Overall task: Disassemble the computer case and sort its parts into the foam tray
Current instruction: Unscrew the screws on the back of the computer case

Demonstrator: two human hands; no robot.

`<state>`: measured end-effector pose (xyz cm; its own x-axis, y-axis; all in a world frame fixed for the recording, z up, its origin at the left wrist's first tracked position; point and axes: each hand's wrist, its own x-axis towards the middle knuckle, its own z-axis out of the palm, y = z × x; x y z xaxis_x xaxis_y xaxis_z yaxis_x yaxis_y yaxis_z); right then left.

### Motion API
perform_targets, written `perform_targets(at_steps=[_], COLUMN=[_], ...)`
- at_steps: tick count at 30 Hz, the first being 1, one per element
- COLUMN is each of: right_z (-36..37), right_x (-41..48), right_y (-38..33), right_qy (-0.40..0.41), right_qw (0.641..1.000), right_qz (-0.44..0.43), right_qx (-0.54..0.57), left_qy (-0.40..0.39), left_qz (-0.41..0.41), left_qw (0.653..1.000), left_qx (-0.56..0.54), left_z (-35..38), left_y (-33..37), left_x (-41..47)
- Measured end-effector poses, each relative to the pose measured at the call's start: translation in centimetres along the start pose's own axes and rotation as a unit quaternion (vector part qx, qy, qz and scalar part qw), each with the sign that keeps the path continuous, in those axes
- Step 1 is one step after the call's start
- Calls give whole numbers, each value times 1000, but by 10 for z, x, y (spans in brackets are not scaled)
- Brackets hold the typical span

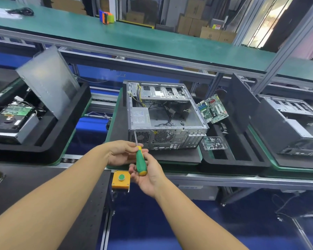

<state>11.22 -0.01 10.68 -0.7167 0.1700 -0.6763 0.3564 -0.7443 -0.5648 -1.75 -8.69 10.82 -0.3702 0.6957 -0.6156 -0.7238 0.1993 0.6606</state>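
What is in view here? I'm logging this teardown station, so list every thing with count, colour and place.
computer case: one, grey metal, open, centre.
power supply: one, silver, inside the case, left.
motherboard: one, green, leaning in the foam tray, black, right of the case.
screw box: one, clear, on that tray.
side panel: one, grey, leaning at left.
push button: one, green on a yellow box, near edge.
screwdriver: one, green and yellow, held in both hands.
left hand; right hand: bare.

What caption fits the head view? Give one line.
Both hands hold a green screwdriver, tip at the open computer case's rear corner.
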Motion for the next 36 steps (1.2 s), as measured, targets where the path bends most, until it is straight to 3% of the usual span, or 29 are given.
perform_targets(at_steps=[7,11,17,24,36], right_z=[-1,-2,-12,-11,-14], right_x=[1,3,4,14,18], right_y=[-5,-4,-9,0,-13], right_qy=[-5,15,8,47,37], right_qw=[999,998,999,996,993], right_qz=[-14,-30,18,-34,3], right_qx=[-33,-48,-27,-65,-116], left_qy=[27,43,25,215,270], left_qz=[0,26,43,106,128], left_qw=[997,998,999,967,949], left_qx=[66,49,-16,-86,-106], left_z=[-1,-4,-12,5,11], left_y=[0,-1,4,7,8], left_x=[8,11,8,37,54])
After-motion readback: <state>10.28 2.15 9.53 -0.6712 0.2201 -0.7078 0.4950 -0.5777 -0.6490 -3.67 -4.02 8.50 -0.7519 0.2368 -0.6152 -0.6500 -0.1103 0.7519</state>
